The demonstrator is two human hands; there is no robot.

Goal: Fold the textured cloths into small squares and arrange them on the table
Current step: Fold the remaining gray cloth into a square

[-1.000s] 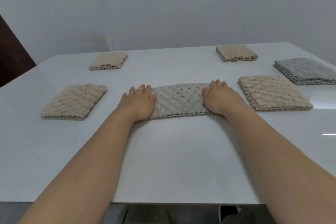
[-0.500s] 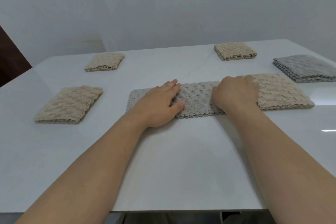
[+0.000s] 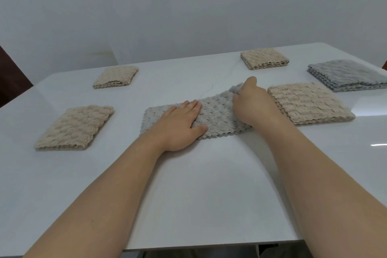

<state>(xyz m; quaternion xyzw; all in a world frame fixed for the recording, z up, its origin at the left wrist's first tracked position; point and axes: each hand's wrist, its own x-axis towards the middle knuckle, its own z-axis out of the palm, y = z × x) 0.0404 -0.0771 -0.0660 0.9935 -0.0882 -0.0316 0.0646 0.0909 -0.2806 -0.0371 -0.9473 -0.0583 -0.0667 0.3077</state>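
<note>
**Head view: the right hand holds up one end of the strip**

The strip is a grey textured cloth folded into a long band. It lies across the middle of the white table, in front of the person. The left hand rests flat on the left half of the strip, with straight fingers close together and the thumb spread to the side, and presses it to the table. The right hand grips the right end of the strip with curled fingers. This end is raised off the table and bent toward the left, while the rest of the strip lies flat.

Five folded cloths lie around the strip, all apart from it. The near left square and the far left square are beige. The near right square, also beige, is just beside the right hand. The far right square is beige too. The grey square lies near the right edge.
</note>
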